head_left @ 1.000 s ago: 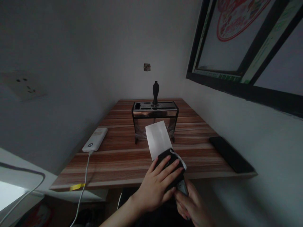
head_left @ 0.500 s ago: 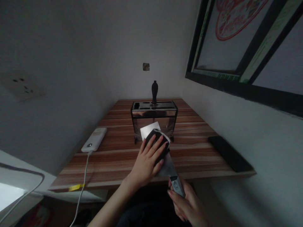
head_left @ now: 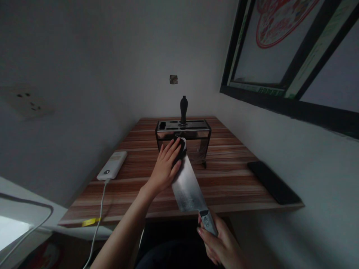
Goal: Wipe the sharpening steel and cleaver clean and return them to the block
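My right hand (head_left: 221, 241) is wrapped round the grey handle of a kitchen cleaver (head_left: 188, 186). Its broad metal blade tilts up and away over the table's front edge. At the far end of the blade, my left hand (head_left: 165, 164) presses a black cloth (head_left: 182, 146) with a white edge against the metal, fingers laid over it. The cloth and hand cover the blade's tip. Just behind stands a knife block (head_left: 196, 133) with a metal slotted top and see-through front. One black-handled tool (head_left: 183, 109) sticks upright out of it.
On the left of the striped wooden table (head_left: 230, 164) lies a white power bank (head_left: 112, 165) with a white cable (head_left: 101, 209) running off the front edge. A black phone (head_left: 272, 183) lies at the right edge. Walls rise close on both sides.
My left hand has slid the cloth up the blade, away from me and slightly left, uncovering most of the blade. My right hand and the cleaver have stayed almost in place.
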The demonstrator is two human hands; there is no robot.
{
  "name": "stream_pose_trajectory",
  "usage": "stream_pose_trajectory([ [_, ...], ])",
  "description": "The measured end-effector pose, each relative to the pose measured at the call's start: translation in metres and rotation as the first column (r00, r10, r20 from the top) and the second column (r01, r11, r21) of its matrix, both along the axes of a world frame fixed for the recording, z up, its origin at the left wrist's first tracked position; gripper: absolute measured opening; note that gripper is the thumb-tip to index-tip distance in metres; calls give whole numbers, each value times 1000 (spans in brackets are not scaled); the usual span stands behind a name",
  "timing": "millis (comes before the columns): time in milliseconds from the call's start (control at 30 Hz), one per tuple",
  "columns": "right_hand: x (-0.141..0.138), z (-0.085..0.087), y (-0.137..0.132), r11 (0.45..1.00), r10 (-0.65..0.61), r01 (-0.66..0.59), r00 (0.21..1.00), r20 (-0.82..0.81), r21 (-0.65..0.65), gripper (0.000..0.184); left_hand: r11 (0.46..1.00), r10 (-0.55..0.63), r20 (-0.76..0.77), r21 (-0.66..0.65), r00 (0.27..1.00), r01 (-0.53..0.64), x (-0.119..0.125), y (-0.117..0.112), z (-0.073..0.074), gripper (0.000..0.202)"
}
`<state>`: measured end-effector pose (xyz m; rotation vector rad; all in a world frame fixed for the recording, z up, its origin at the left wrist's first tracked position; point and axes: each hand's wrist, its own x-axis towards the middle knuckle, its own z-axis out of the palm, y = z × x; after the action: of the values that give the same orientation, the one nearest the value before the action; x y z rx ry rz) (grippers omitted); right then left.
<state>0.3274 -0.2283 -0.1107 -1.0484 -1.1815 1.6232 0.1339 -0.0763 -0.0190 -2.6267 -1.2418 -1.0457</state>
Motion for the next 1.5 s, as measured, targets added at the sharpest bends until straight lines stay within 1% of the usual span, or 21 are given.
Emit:
stream_pose_trajectory([
  [167,0,1,-1,1000,8,-8,1000,-3,-3,44,999,22,0,30,1000,-22,2,-2,1,53],
  [267,0,-2,-1,1000,19,-19,1000,-18,-7,44,997,55,-45,59,997,-52,5,-8,-3,53],
  [367,0,-2,-1,1000,4,-4,1000,-26,-16,43,996,56,-96,73,994,-49,8,-15,-9,52],
  [567,2,8,2,999,-31,30,999,-24,-40,48,998,-20,-161,64,987,31,19,-37,-25,54],
  [767,4,7,3,993,-98,97,995,-9,-62,52,993,-100,-210,34,973,110,29,-62,-43,61],
  [867,5,8,2,990,-115,113,993,-13,-87,56,994,-110,-224,3,968,114,33,-73,-46,63],
  [1000,3,9,3,989,-107,104,994,-29,-101,61,994,-105,-225,-24,969,102,37,-86,-47,65],
  [1100,1,10,3,986,-121,117,992,-32,-118,63,991,-134,-245,-39,960,129,39,-95,-53,66],
  [1200,1,9,3,977,-162,157,986,-26,-142,67,981,-192,-271,-52,943,184,40,-101,-60,67],
  [1300,1,7,2,972,-179,173,983,-27,-158,71,978,-208,-276,-48,938,203,39,-104,-64,65],
  [1433,1,9,0,970,-180,169,982,-51,-176,78,975,-221,-280,-42,934,218,35,-103,-64,62],
  [1500,0,11,0,972,-170,159,984,-48,-173,78,971,-236,-290,-43,927,234,32,-101,-62,61],
])
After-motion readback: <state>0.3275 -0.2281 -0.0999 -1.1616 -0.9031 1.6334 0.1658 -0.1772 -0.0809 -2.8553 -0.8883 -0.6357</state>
